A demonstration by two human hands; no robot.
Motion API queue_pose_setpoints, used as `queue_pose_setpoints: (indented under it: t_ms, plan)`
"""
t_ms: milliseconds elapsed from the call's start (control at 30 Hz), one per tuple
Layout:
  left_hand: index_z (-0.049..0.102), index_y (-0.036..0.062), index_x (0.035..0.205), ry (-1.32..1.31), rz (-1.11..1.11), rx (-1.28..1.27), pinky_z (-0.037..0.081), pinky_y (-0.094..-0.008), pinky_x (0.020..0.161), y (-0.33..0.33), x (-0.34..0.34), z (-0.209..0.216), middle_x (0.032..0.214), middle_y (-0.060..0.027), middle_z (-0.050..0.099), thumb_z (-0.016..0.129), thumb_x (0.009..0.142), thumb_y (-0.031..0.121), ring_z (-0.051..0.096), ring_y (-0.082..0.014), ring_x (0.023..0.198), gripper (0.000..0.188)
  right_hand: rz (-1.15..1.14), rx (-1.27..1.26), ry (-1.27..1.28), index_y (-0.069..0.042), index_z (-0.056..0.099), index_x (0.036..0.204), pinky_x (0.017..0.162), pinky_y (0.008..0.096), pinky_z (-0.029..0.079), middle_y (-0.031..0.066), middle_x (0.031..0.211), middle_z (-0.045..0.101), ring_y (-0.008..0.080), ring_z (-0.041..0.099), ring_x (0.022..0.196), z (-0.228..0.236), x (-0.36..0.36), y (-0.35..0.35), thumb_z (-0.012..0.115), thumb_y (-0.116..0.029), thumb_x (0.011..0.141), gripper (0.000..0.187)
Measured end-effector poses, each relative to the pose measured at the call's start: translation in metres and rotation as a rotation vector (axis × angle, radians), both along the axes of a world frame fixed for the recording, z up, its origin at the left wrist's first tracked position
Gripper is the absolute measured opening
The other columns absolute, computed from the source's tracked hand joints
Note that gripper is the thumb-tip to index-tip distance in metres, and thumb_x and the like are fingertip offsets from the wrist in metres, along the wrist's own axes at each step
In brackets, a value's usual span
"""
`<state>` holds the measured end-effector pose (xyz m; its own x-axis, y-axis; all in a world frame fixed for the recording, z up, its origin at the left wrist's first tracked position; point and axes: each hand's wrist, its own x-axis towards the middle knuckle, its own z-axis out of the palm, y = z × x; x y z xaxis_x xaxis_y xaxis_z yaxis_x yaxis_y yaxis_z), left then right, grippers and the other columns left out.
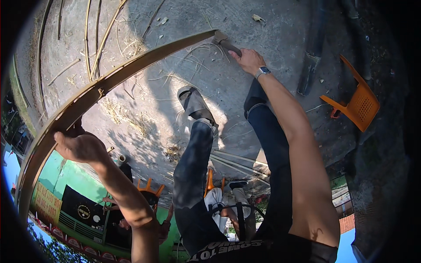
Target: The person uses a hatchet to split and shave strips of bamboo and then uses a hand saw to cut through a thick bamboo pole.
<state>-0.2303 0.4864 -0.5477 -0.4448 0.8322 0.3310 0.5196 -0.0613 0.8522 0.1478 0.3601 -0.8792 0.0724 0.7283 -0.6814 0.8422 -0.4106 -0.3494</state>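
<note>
A long split bamboo pole (127, 70) arcs across the view from the lower left to the upper middle. Its brown inner side faces me, and a node shows partway along. My left hand (81, 144) is closed around it near the left, with the thumb on the near side and the other fingers mostly hidden. My right hand (250, 61), with a watch on the wrist, grips the brown handle of a knife (229, 46). The knife's short visible blade part meets the pole's far end; the rest of the blade is hidden.
Several thin bamboo lengths (87, 39) lie on the concrete at far left, with shavings (125, 116) scattered about. Pale strips (241, 164) lie beneath my legs. An orange plastic chair (357, 105) is at right, near a dark pipe-like pole (310, 65). Other people (228, 210) are behind.
</note>
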Motion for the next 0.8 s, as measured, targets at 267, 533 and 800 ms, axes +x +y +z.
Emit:
queue_pose_setpoints:
  t_ms: [267, 533, 800]
  plan:
    - [0.055, -0.0196, 0.118, 0.022, -0.184, -0.039, 0.063, -0.0541, 0.086, 0.01, -0.016, 0.055, 0.116, -0.0326, 0.067, 0.047, 0.101, 0.024, 0.071, -0.0361, 0.101, 0.047, -0.527, -0.464, 0.566, -0.006, 0.06, 0.078, 0.053, 0.0393, 0.052, 0.0108, 0.069, 0.063, 0.0225, 0.061, 0.052, 0.059, -0.003, -0.004, 0.043, -0.078, 0.095, 0.075]
    - [0.05, 0.0011, 0.119, -0.248, 0.011, -0.006, 0.063, -0.0432, 0.079, 0.009, 0.038, 0.092, 0.093, -0.0215, 0.069, 0.041, 0.106, 0.022, 0.072, -0.0323, 0.084, 0.026, -0.807, -0.132, 0.599, -0.008, 0.05, 0.071, 0.045, 0.0343, 0.038, 0.0017, 0.055, 0.046, 0.0141, 0.046, 0.045, 0.239, -0.001, -0.063, 0.047, -0.062, 0.103, 0.063]
    - [0.055, -0.0029, 0.126, 0.031, -0.166, -0.492, 0.047, -0.0321, 0.096, 0.002, 0.095, 0.062, 0.114, -0.0123, 0.067, 0.059, 0.101, 0.013, 0.063, -0.0196, 0.105, 0.029, -0.202, 0.128, 0.63, 0.0, 0.058, 0.079, 0.056, 0.0461, 0.042, 0.0191, 0.059, 0.053, 0.0381, 0.056, 0.056, 0.383, -0.028, -0.035, 0.056, -0.054, 0.101, 0.058]
